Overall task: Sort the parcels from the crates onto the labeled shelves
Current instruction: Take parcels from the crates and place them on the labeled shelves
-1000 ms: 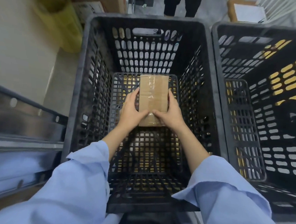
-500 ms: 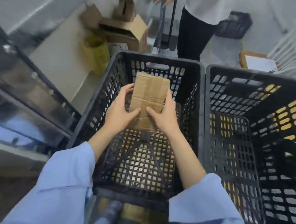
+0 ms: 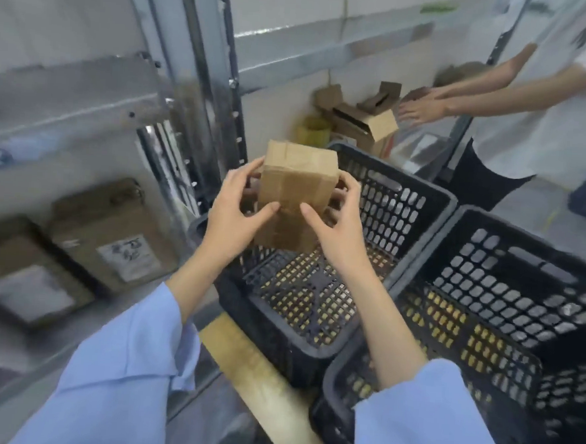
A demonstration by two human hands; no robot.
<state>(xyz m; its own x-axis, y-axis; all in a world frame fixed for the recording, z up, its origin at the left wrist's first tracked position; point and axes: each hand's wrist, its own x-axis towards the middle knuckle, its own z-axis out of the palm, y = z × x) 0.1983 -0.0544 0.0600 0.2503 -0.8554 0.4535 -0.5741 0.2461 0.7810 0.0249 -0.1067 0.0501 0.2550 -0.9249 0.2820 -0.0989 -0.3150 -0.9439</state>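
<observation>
A small brown cardboard parcel (image 3: 295, 187), taped along its middle, is held up above the far left corner of a black slatted crate (image 3: 419, 209). My left hand (image 3: 233, 214) grips its left side and my right hand (image 3: 336, 224) grips its right side, thumbs on the near face and fingers wrapped behind. Nothing lies on the visible floor of that crate. A second black crate (image 3: 535, 271) stands to its right. Metal shelves (image 3: 69, 98) rise on the left.
Two labelled cardboard boxes (image 3: 112, 231) sit on a lower shelf at left. Behind the crates are open cartons (image 3: 366, 120) and a yellow bag (image 3: 312, 130). Another person (image 3: 531, 109) in a white shirt reaches in from the right. The crates rest on a wooden board (image 3: 261, 374).
Both hands have lifted the parcel from the crate's floor to above its rim. My view has swung left and up, bringing the shelves into sight.
</observation>
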